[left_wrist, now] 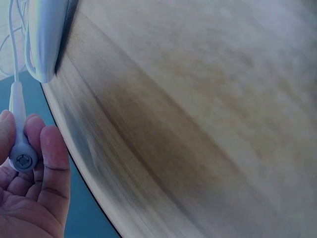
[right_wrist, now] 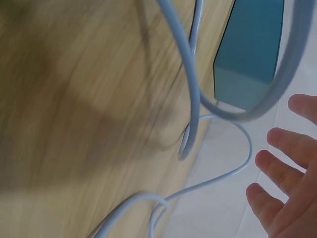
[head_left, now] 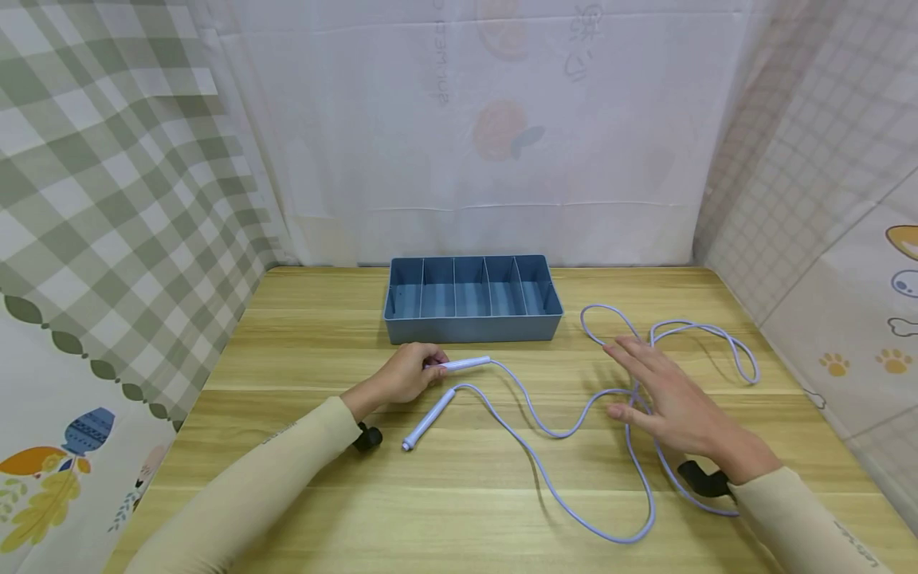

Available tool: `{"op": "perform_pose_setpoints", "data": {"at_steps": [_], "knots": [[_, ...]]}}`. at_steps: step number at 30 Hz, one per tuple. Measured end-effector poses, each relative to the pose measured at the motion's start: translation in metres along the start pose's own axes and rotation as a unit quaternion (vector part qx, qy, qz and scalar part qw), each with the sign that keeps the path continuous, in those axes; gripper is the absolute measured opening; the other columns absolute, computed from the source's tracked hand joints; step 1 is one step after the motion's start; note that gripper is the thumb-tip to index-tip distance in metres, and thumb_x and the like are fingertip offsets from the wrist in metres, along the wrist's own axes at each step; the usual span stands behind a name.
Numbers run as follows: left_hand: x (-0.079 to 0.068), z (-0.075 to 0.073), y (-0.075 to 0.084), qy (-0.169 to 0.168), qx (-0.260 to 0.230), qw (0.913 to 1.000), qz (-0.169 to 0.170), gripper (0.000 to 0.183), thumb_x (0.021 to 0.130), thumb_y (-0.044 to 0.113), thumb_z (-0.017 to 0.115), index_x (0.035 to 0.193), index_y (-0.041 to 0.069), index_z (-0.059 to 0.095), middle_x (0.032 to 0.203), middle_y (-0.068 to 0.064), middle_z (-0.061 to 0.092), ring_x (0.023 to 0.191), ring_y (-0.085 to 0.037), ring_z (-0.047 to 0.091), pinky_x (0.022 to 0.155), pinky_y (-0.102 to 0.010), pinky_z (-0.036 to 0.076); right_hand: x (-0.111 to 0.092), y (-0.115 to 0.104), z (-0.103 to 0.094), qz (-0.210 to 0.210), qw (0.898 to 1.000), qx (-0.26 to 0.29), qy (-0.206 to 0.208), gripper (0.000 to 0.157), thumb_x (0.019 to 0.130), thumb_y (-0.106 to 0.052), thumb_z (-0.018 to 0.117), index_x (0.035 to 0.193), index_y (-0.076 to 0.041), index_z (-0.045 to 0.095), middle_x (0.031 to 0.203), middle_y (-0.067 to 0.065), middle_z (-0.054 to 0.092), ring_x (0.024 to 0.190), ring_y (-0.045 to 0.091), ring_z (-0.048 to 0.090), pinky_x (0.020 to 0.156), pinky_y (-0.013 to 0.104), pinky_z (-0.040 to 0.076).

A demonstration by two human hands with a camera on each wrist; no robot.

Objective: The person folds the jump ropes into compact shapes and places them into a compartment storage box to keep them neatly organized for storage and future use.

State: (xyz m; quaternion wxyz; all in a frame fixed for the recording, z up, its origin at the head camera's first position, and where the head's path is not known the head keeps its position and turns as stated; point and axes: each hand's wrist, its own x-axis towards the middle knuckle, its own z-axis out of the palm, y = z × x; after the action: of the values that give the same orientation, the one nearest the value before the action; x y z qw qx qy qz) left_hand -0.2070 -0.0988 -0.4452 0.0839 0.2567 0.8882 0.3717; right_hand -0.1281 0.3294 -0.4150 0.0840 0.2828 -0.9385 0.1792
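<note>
We pinch one jump-rope handle in our left grip and hold our right grip, fingers apart, above the lavender cord (thin, loosely looped), which sprawls with the other handle across the tabletop.

Light wood-grain tabletop; green-and-white checked cloth, left; white fruit-printed cloth, rear; white grid-patterned cloth with paw prints, right.
</note>
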Motion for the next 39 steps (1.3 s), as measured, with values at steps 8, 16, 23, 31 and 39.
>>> {"op": "perform_pose_setpoints", "data": {"at_steps": [8,16,23,31,39], "knots": [[-0.002,-0.001,-0.001,-0.003,-0.024,0.9997,-0.003,0.009,0.101,0.009,0.066,0.101,0.002,0.071,0.076,-0.004,0.065,0.068,-0.01,0.056,0.067,-0.026,0.05,0.005,-0.009,0.0,-0.009,1.0,0.008,-0.005,0.091,0.087,-0.039,0.082,0.161,-0.021,0.034,0.163,0.015,0.034,0.147,0.045,0.03,0.113,0.066,0.028],[-0.003,-0.002,-0.001,-0.007,-0.036,0.9993,-0.011,0.009,0.101,0.009,0.065,0.098,0.003,0.071,0.073,-0.001,0.064,0.066,-0.009,0.056,0.063,-0.024,0.049,0.008,-0.017,0.001,-0.024,1.0,0.006,-0.006,0.091,0.086,-0.04,0.082,0.161,-0.018,0.035,0.163,0.012,0.034,0.144,0.043,0.035,0.105,0.07,0.034],[-0.004,-0.005,-0.001,-0.013,-0.052,0.9983,-0.024,0.011,0.102,0.01,0.065,0.098,0.003,0.071,0.074,-0.002,0.065,0.067,-0.011,0.057,0.062,-0.025,0.049,0.012,-0.024,0.002,-0.039,0.999,0.008,0.004,0.091,0.085,-0.041,0.083,0.159,-0.016,0.037,0.163,0.011,0.035,0.145,0.041,0.036,0.105,0.068,0.036],[-0.005,-0.006,0.001,-0.015,-0.07,0.997,-0.031,0.014,0.102,0.009,0.064,0.101,-0.002,0.072,0.077,-0.008,0.067,0.068,-0.014,0.059,0.061,-0.024,0.049,0.017,-0.031,0.006,-0.043,0.999,0.018,-0.006,0.092,0.085,-0.042,0.083,0.16,-0.02,0.036,0.163,0.008,0.036,0.147,0.039,0.033,0.108,0.067,0.034],[-0.004,-0.008,-0.001,-0.024,-0.074,0.9963,-0.037,0.015,0.102,0.011,0.064,0.103,-0.002,0.073,0.078,-0.006,0.068,0.069,-0.013,0.059,0.06,-0.024,0.048,0.022,-0.039,0.009,-0.055,0.998,0.034,-0.008,0.091,0.084,-0.04,0.085,0.159,-0.014,0.039,0.163,0.007,0.035,0.149,0.035,0.031,0.112,0.066,0.03]]}}
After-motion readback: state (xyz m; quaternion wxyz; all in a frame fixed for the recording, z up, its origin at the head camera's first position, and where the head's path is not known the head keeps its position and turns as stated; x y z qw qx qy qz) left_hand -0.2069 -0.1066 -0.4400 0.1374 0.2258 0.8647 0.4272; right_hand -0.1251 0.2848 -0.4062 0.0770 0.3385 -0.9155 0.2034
